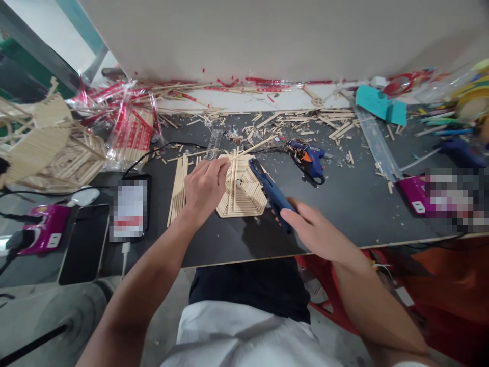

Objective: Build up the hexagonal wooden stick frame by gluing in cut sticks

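My left hand point(205, 184) is closed, pinching a thin wooden stick point(257, 146) that slants up to the right. Under that hand lies a flat hexagonal piece made of wooden sticks point(244, 205), with two upright sticks across its face. A dark blue hand cutter point(273, 194) is gripped in my right hand point(311, 225). Its head is at the right side of the hexagon, below the stick and apart from it. Beside my left wrist lies a bundle of long sticks point(178, 191), partly covered by the hand.
A blue glue gun point(313, 159) lies among stick offcuts point(298, 120) toward the back. Phones point(84, 244) and a purple power strip point(46, 229) are at left, below a larger stick structure point(49, 137). Another purple power strip point(414, 196) lies at right.
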Available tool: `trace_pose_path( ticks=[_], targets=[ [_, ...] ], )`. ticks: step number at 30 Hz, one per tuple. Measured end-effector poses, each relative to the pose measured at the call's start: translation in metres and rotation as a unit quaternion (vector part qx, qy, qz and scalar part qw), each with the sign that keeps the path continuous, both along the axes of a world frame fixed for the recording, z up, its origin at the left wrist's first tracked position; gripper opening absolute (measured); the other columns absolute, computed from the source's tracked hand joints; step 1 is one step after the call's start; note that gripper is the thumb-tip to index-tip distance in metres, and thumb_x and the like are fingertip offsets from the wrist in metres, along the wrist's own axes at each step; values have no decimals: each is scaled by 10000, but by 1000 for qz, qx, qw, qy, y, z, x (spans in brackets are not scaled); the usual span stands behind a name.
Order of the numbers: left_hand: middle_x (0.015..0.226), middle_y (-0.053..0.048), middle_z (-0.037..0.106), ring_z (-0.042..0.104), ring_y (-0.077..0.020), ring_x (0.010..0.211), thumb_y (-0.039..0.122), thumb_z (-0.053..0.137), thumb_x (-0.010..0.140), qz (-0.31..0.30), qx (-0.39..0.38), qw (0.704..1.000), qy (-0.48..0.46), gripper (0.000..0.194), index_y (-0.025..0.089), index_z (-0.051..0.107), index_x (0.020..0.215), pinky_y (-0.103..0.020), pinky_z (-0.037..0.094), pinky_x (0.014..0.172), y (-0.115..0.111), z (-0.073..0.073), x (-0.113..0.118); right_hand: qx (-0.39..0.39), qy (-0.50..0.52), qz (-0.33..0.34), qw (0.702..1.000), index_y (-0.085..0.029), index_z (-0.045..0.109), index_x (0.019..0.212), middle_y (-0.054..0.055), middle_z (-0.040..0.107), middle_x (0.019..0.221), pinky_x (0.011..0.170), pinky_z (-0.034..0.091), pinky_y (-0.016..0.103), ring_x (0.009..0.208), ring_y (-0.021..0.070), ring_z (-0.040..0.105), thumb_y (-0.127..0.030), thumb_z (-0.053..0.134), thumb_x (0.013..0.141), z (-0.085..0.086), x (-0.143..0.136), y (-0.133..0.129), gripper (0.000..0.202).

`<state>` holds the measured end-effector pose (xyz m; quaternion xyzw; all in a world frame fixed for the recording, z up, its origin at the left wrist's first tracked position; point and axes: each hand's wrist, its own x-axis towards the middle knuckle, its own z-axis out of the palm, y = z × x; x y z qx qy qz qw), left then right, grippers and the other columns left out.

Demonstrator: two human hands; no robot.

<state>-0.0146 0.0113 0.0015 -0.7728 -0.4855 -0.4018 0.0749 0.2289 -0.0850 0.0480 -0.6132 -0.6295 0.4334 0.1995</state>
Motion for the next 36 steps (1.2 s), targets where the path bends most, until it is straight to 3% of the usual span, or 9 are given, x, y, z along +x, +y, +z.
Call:
trace_pose_path(
  ticks=[6,15,33,36],
  targets=[
    [849,-42,796,721,-171,769,307,550,1046,5,-2,1000,5,218,197,730,990,-277,487,648,-5,5,3,5,59,-14,998,-197,606,1037,57,686,1001,848,466,338,932,223,623,-460,451,979,-7,-24,11,310],
    [889,-52,816,738,-174,746,289,554,1036,-8,2,999,33,225,199,752,976,-270,503,596,-12,6,11,-3,106,-24,994,-214,611,1088,69,692,1143,973,459,364,1117,250,621,-450,477,984,-11,-33,15,291],
    [829,-42,803,732,-170,732,258,544,1039,-16,9,999,30,218,187,743,988,-284,415,535,-17,6,14,7,114,-25,993,-202,632,1178,73,692,1227,1009,453,360,1162,243,615,-431,485,990,-16,-35,15,331],
    [824,-40,798,727,-163,734,254,546,1038,-12,7,1000,24,208,184,735,987,-284,396,529,-16,4,14,14,91,-27,995,-197,631,1181,78,693,1180,968,459,363,1098,243,624,-451,481,1000,-18,-35,14,345]
  ],
)
